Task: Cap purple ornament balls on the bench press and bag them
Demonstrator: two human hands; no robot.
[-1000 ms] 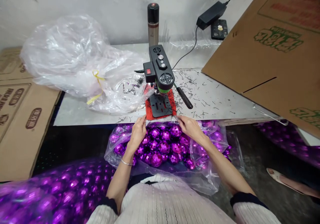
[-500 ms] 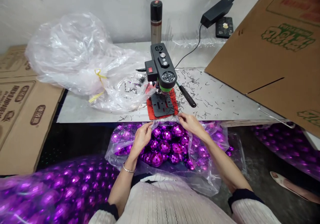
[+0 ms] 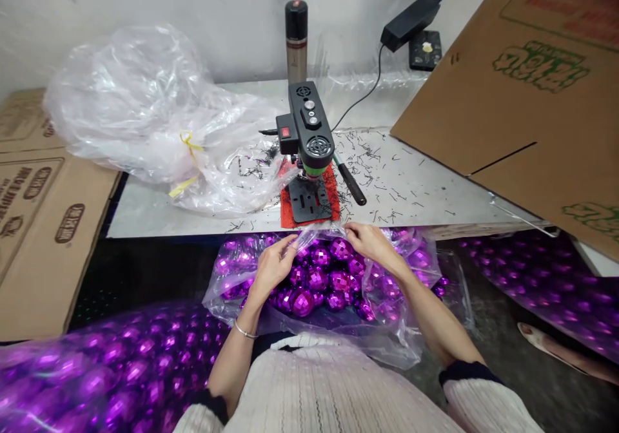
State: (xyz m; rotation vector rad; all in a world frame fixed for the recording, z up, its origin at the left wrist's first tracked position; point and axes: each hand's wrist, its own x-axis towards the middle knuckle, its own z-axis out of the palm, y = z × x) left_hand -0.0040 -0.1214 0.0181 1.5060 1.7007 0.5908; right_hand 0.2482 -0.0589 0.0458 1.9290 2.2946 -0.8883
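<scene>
— Pale wall (image 3: 232,20) behind, white table (image 3: 406,207) before it, strewn with black scraps (image 3: 358,156). At the far left?

— Brown cardboard (image 3: 33,252) with dark printing; lower down, a purple pile (image 3: 126,362) under plastic.

— Next along?

— On the table, a puffed bag (image 3: 130,104) of clear plastic, with a yellow ribbon (image 3: 191,146).

— And the left hand (image 3: 275,269)?

— Thumb and fingertips pressed together, pinching the thin rim of an open bag (image 3: 382,349). Inside the curl of the other fingers, too hidden to tell.

— Whereabouts, that open bag?

— Just below the table's front edge, between both forearms, filled with shiny balls (image 3: 318,278); rim raised close to the table edge.

— Straight above?

— Black machine (image 3: 312,120), over a dark plate (image 3: 309,204) on red cloth (image 3: 287,212).

— Right hand (image 3: 371,243)?

— Closed to a fingertip pinch too, on the same rim, just below the cloth.

— Farther right?

— Black power box (image 3: 411,22) near the wall, then a tilted carton (image 3: 522,117) with green print, and on the floor a pale shoe (image 3: 534,339).
</scene>
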